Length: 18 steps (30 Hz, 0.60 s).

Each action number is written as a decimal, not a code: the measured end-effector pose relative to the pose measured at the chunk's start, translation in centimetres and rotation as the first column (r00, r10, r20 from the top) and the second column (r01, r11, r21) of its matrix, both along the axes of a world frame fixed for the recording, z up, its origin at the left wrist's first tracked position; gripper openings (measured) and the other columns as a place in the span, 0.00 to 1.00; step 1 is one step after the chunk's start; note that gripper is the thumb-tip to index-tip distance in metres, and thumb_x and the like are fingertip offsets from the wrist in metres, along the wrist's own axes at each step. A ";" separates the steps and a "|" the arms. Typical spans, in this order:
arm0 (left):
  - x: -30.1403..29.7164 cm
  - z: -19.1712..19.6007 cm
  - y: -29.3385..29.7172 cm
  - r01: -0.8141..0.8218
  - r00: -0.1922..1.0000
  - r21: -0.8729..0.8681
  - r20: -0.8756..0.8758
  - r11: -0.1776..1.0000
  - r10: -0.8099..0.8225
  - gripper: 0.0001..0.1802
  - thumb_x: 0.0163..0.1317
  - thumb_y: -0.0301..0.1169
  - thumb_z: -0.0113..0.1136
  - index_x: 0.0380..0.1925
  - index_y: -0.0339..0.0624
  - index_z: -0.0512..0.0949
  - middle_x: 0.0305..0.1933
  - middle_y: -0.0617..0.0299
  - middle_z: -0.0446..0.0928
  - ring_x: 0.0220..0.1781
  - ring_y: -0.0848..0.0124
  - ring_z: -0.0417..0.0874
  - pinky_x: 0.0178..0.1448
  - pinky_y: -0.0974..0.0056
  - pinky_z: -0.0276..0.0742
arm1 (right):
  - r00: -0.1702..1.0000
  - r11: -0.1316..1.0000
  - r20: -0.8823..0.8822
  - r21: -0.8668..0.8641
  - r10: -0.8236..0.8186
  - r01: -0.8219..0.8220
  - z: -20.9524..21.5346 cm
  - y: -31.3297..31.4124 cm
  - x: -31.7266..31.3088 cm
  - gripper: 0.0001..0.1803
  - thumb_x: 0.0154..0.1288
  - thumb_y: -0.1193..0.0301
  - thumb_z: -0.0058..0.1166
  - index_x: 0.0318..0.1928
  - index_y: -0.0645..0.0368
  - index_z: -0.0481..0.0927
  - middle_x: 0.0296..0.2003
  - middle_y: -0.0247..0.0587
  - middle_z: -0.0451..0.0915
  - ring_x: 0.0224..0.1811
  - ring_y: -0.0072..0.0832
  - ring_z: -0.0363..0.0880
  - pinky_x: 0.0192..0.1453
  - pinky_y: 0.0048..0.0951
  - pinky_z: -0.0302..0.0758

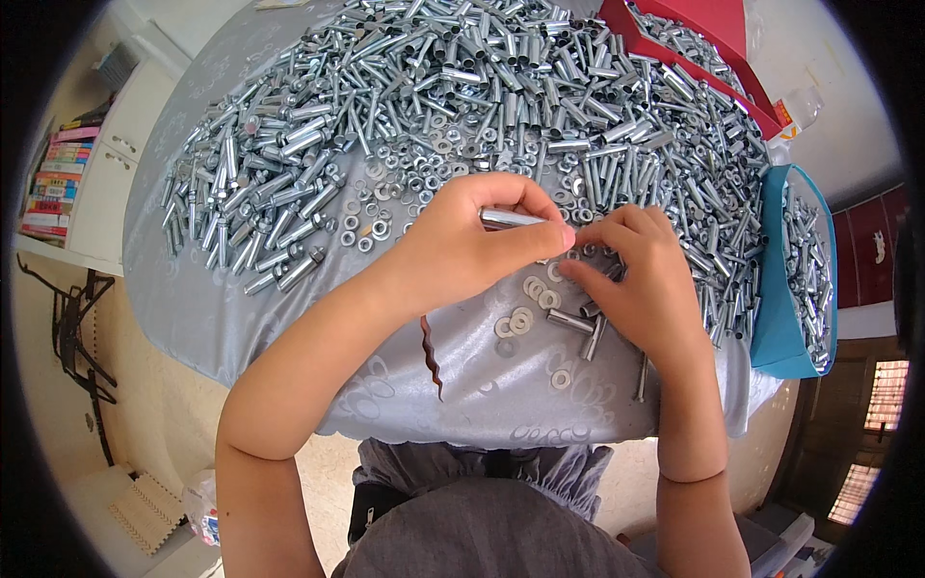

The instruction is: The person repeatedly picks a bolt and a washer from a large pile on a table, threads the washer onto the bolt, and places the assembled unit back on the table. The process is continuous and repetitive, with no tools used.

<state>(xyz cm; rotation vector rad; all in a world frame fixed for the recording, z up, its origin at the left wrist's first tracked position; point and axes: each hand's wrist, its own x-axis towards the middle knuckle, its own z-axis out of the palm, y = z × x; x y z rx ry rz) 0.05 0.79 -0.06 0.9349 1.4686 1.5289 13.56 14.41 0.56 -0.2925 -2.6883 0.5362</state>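
My left hand (472,241) is closed around a silver metal sleeve (511,219), held level above the grey patterned tablecloth (289,318). My right hand (641,284) meets it at the sleeve's right end, fingertips pinched together; what they pinch is too small to tell. Flat washers (525,313) and a few loose sleeves and bolts (578,328) lie on the cloth just under both hands. A large heap of silver sleeves, bolts and nuts (462,87) covers the far half of the table.
A blue tray (771,328) filled with metal parts sits at the right edge. A red box (713,29) with more parts stands at the back right. A white shelf with books (58,183) is on the left, and a dark metal rack (77,337) stands below it.
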 end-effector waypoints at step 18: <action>0.3 -0.2 0.1 -0.044 0.998 0.068 0.046 0.997 0.041 0.08 0.54 0.29 0.57 0.30 0.35 0.74 0.26 0.66 0.72 0.25 0.80 0.69 0.29 0.75 0.65 | 0.964 0.919 -0.266 -0.375 0.018 -0.121 0.6 -1.4 -0.3 0.10 0.49 0.75 0.60 0.35 0.61 0.78 0.31 0.38 0.79 0.33 0.27 0.76 0.35 0.25 0.70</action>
